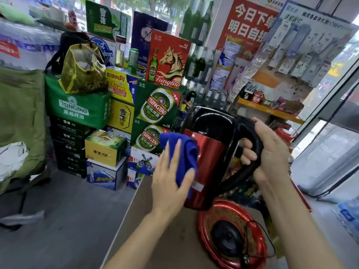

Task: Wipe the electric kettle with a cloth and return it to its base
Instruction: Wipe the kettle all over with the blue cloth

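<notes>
A red electric kettle [210, 158] with a black lid and black handle hangs in the air above the table, held upright. My right hand [272, 150] grips its handle. My left hand [171, 183] presses a blue cloth [184, 150] flat against the kettle's left side. Below the kettle, the round black base [227, 239] sits in a red patterned tray [206, 220] with its black cord trailing to the right.
The brown table [165, 239] runs from the bottom of the view toward stacked beer cartons [155, 113] at the back. A green folding chair [19, 123] stands at the left. Shelves of goods [272, 107] and a glass door [340, 113] are at the right.
</notes>
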Available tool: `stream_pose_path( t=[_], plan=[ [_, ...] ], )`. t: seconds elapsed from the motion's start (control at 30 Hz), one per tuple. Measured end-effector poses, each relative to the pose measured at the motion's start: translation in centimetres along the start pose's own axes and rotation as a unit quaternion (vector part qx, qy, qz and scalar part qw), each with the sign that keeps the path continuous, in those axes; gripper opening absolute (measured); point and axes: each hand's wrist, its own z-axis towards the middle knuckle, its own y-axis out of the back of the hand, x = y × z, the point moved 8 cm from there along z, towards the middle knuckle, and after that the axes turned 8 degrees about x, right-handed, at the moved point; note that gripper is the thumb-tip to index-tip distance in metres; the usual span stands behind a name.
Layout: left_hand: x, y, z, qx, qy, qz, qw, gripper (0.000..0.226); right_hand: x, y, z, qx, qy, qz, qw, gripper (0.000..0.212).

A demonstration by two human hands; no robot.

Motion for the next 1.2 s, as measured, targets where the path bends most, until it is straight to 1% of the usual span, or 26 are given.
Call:
stream_pose_path(
  t=[0.03, 0.07, 0.1, 0.17, 0.23, 0.27, 0.3, 0.33, 0.37, 0.4, 0.43, 0.47, 0.5, 0.53, 0.57, 0.67, 0.73, 0.77, 0.83, 0.87, 0.9, 0.97, 1.03, 1.07, 1.1, 1.2],
  plan=[
    [-2.0, -0.5, -0.2, -0.020, -0.027, 0.123, 0.992, 0.066, -0.4, -0.6, 0.1, -0.007, 0.002, 0.002, 1.000, 0.040],
    [-3.6, -1.3, -0.5, -0.035, -0.049, 0.217, 0.974, 0.066, -0.6, -1.2, 0.1, -0.016, 0.006, 0.005, 1.000, 0.039],
    [-4.4, -2.3, -0.7, -0.035, -0.070, 0.277, 0.958, 0.064, -0.6, -1.7, 0.2, -0.022, 0.012, 0.007, 1.000, 0.039],
    [-3.6, -3.4, -1.3, -0.049, -0.116, 0.329, 0.936, 0.058, -0.4, -2.3, 0.1, -0.025, 0.022, 0.015, 0.999, 0.038],
    [-1.9, -3.1, -2.9, -0.077, -0.153, 0.334, 0.927, 0.057, 0.1, -2.3, -0.5, -0.020, 0.031, 0.021, 0.999, 0.038],
    [-1.0, -2.4, -3.4, -0.089, -0.147, 0.314, 0.934, 0.057, 0.3, -2.3, -0.9, -0.009, 0.034, 0.016, 0.999, 0.038],
    [-0.5, -1.4, -3.1, -0.091, -0.130, 0.266, 0.951, 0.058, 0.5, -2.5, -1.3, 0.007, 0.036, 0.008, 0.999, 0.037],
    [-0.2, -0.2, -1.9, -0.088, -0.093, 0.200, 0.971, 0.059, 0.7, -2.7, -1.7, 0.025, 0.033, -0.004, 0.999, 0.037],
    [0.1, 0.8, -0.3, -0.080, -0.043, 0.121, 0.988, 0.061, 1.0, -2.9, -1.9, 0.045, 0.026, -0.018, 0.999, 0.035],
    [0.8, 1.7, 1.7, -0.060, 0.010, 0.016, 0.998, 0.064, 1.2, -3.1, -2.0, 0.065, 0.016, -0.030, 0.997, 0.035],
    [0.9, 2.5, 3.8, -0.038, 0.041, -0.105, 0.993, 0.066, 1.4, -3.3, -1.9, 0.085, 0.003, -0.036, 0.996, 0.035],
    [0.7, 3.3, 6.2, -0.009, 0.041, -0.215, 0.976, 0.066, 1.5, -3.4, -1.8, 0.103, -0.009, -0.033, 0.994, 0.034],
    [0.3, 3.8, 8.1, 0.028, 0.038, -0.303, 0.952, 0.061, 1.6, -3.4, -1.7, 0.118, -0.019, -0.018, 0.993, 0.032],
    [-0.3, 4.3, 9.5, 0.053, 0.048, -0.360, 0.930, 0.049, 1.7, -3.4, -1.6, 0.131, -0.025, 0.006, 0.991, 0.030],
    [-0.9, 4.3, 10.4, 0.079, 0.059, -0.414, 0.905, 0.042, 1.9, -3.4, -1.4, 0.141, -0.030, 0.031, 0.989, 0.027],
    [-0.1, 3.2, 11.2, 0.157, 0.130, -0.475, 0.856, 0.046, 2.5, -3.0, -0.5, 0.143, -0.035, 0.055, 0.988, 0.023],
    [1.8, 1.5, 10.1, 0.192, 0.189, -0.504, 0.820, 0.050, 2.9, -2.5, 0.2, 0.124, -0.037, 0.043, 0.991, 0.029],
    [2.5, 0.6, 9.3, 0.200, 0.214, -0.528, 0.797, 0.050, 3.0, -2.0, 0.6, 0.106, -0.037, 0.042, 0.993, 0.034],
    [4.0, -0.8, 6.9, 0.174, 0.222, -0.593, 0.754, 0.042, 2.8, -0.9, 1.0, 0.062, -0.034, 0.053, 0.996, 0.034],
    [4.5, -1.4, 5.5, 0.141, 0.216, -0.626, 0.736, 0.039, 2.6, -0.5, 1.1, 0.041, -0.031, 0.062, 0.997, 0.031],
    [5.2, -2.0, 4.0, 0.095, 0.235, -0.654, 0.713, 0.036, 2.1, 0.0, 1.1, 0.017, -0.027, 0.072, 0.997, 0.028],
    [6.8, -3.7, 1.9, 0.024, 0.270, -0.704, 0.656, 0.030, 0.9, 0.6, 1.1, -0.039, -0.017, 0.098, 0.994, 0.021],
    [7.2, -5.0, 1.5, -0.036, 0.274, -0.749, 0.602, 0.039, -0.4, 1.0, 1.0, -0.097, -0.003, 0.132, 0.986, 0.024],
    [7.1, -5.6, 1.3, -0.057, 0.284, -0.762, 0.579, 0.045, -0.9, 1.1, 0.9, -0.125, 0.009, 0.142, 0.982, 0.024],
    [5.9, -6.5, 1.3, -0.063, 0.285, -0.779, 0.555, 0.047, -1.3, 1.1, 0.8, -0.146, 0.025, 0.144, 0.978, 0.024],
    [4.1, -8.7, 0.9, -0.097, 0.310, -0.795, 0.512, 0.042, -1.5, 0.5, 0.3, -0.186, 0.079, 0.123, 0.972, 0.032]
  ],
)
